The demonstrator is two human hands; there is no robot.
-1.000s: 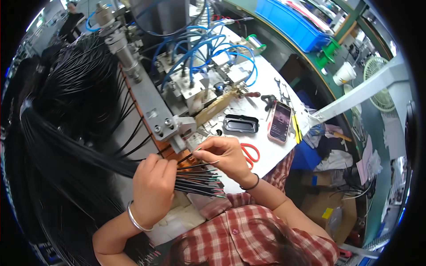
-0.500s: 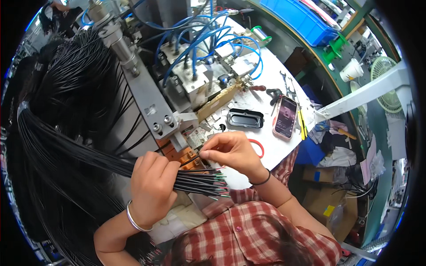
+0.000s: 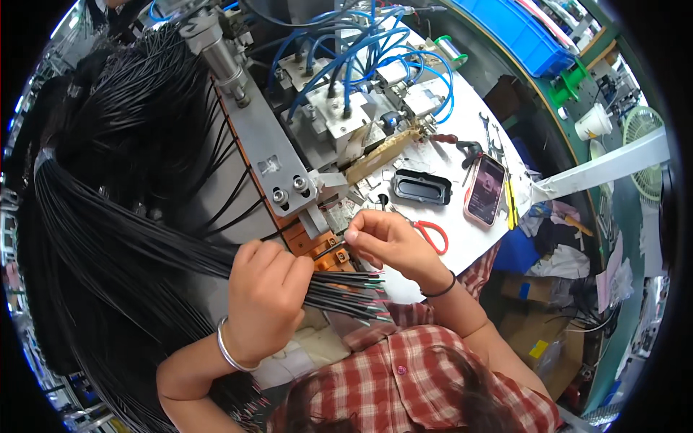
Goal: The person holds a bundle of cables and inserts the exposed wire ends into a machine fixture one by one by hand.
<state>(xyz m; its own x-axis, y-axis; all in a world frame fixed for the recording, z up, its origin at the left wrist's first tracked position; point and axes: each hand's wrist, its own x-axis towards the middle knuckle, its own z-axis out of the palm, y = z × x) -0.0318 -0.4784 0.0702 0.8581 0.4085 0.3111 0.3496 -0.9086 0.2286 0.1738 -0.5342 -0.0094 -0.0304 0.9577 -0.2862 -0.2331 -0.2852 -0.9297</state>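
Observation:
My left hand (image 3: 268, 303) is wrapped round a thick bundle of black cables (image 3: 155, 234). Their stripped ends (image 3: 354, 292), with red, green and white cores showing, stick out past my fist to the right. Thumb and fingertips of my right hand (image 3: 386, 244) pinch the end of a single black cable (image 3: 330, 250). That cable lies over an orange fixture block (image 3: 328, 251) at the front of the machine. Just left of the block, several single cables run under a grey metal bar (image 3: 263, 155).
Behind my hands stands the machine with blue air hoses (image 3: 361, 58). On the white tabletop are a black oval tray (image 3: 421, 189), red-handled scissors (image 3: 435, 237), a phone (image 3: 485, 191) and wrenches (image 3: 485, 130). A mass of black cables (image 3: 79, 289) hangs at left.
The whole view has shifted, so bench and hands sit further right. More of the red-handled scissors shows beside my right hand. Both hands keep their grips.

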